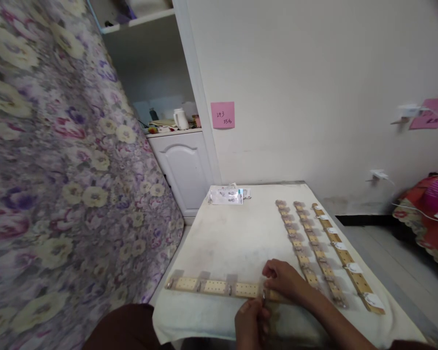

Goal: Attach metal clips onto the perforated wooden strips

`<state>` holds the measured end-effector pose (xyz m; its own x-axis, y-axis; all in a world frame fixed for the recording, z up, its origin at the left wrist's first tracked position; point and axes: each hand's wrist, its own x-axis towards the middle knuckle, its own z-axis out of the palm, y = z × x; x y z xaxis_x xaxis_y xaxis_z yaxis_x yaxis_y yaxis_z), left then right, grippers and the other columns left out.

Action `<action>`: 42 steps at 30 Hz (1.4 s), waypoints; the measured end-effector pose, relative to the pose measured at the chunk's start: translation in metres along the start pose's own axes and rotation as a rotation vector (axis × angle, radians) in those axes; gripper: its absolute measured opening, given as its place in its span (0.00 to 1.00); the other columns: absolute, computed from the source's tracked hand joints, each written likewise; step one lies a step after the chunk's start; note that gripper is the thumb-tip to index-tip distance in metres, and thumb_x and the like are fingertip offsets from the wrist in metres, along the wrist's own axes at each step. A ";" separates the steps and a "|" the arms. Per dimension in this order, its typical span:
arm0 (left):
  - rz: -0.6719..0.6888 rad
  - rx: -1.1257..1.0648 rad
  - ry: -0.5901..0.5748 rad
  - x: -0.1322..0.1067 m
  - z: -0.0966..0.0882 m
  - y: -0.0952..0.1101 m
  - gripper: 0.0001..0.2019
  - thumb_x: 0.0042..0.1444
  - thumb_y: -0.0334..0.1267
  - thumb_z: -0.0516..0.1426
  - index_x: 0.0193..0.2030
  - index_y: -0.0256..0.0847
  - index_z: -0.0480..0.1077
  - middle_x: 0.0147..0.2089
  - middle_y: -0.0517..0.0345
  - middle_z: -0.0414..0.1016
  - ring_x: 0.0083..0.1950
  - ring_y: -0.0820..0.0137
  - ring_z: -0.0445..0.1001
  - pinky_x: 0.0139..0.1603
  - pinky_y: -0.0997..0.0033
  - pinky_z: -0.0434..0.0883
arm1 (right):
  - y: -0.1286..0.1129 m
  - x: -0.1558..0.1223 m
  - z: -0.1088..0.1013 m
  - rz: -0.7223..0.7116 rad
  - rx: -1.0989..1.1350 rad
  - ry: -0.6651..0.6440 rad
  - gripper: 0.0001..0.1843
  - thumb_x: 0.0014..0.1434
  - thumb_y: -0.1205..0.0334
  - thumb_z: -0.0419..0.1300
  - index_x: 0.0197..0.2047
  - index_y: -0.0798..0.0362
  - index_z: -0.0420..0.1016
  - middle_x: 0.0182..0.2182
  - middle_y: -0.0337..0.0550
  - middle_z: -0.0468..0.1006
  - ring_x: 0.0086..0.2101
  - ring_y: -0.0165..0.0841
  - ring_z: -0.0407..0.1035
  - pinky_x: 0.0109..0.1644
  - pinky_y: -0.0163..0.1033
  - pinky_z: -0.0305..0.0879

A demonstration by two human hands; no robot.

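A pale wooden strip (215, 286) with rows of small holes lies crosswise near the front of the table. Several small shiny pieces, with clear parts attached, are spaced along it. At its right part, my left hand (248, 321) is closed, thumb and finger pinched at the lower end of a small shiny metal piece (264, 294). Just above, my right hand (282, 278) curls over the strip, its fingertips closed beside the same piece. Whatever those fingertips hold is too small to make out. My right hand and forearm hide the strip's right end.
Two similar strips with clear pieces (299, 245) (319, 253) and one with white pieces (345, 257) lie lengthwise on the right. Clear packages (225, 195) rest at the back of the cloth-covered table (204, 243). A floral curtain (76, 194) hangs left; a wall (295, 97) stands behind.
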<state>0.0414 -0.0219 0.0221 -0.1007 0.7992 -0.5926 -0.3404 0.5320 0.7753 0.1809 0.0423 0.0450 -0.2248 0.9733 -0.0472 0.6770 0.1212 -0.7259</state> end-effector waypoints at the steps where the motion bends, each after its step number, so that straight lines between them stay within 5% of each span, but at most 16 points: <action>1: 0.003 0.004 -0.002 0.001 0.000 -0.001 0.17 0.32 0.51 0.60 0.19 0.40 0.62 0.13 0.66 0.64 0.10 0.81 0.53 0.14 0.78 0.42 | -0.001 0.000 0.003 0.002 -0.012 0.002 0.12 0.40 0.67 0.60 0.33 0.52 0.75 0.30 0.40 0.75 0.32 0.31 0.66 0.33 0.33 0.56; 6: 0.030 0.055 -0.010 0.003 -0.001 -0.004 0.19 0.35 0.54 0.58 0.16 0.40 0.62 0.09 0.67 0.57 0.10 0.80 0.51 0.14 0.77 0.42 | -0.004 0.002 0.011 0.012 -0.054 -0.007 0.13 0.40 0.69 0.58 0.32 0.51 0.75 0.30 0.39 0.75 0.32 0.32 0.66 0.34 0.33 0.55; 21: 0.060 0.062 -0.009 0.003 0.001 -0.005 0.16 0.36 0.51 0.57 0.18 0.40 0.62 0.14 0.64 0.64 0.09 0.80 0.53 0.13 0.77 0.42 | -0.004 0.002 0.011 0.023 -0.102 -0.014 0.15 0.40 0.70 0.56 0.33 0.51 0.76 0.29 0.41 0.77 0.31 0.31 0.67 0.33 0.33 0.55; 42: 0.072 0.110 -0.038 0.002 0.000 -0.006 0.19 0.36 0.55 0.56 0.18 0.39 0.62 0.12 0.65 0.64 0.08 0.81 0.54 0.11 0.79 0.42 | -0.007 0.006 0.007 0.117 -0.122 -0.059 0.13 0.37 0.63 0.65 0.31 0.49 0.74 0.29 0.35 0.77 0.29 0.29 0.67 0.29 0.32 0.51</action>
<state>0.0428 -0.0231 0.0159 -0.0846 0.8456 -0.5271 -0.2287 0.4984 0.8362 0.1702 0.0459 0.0449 -0.1780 0.9694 -0.1691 0.7799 0.0342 -0.6250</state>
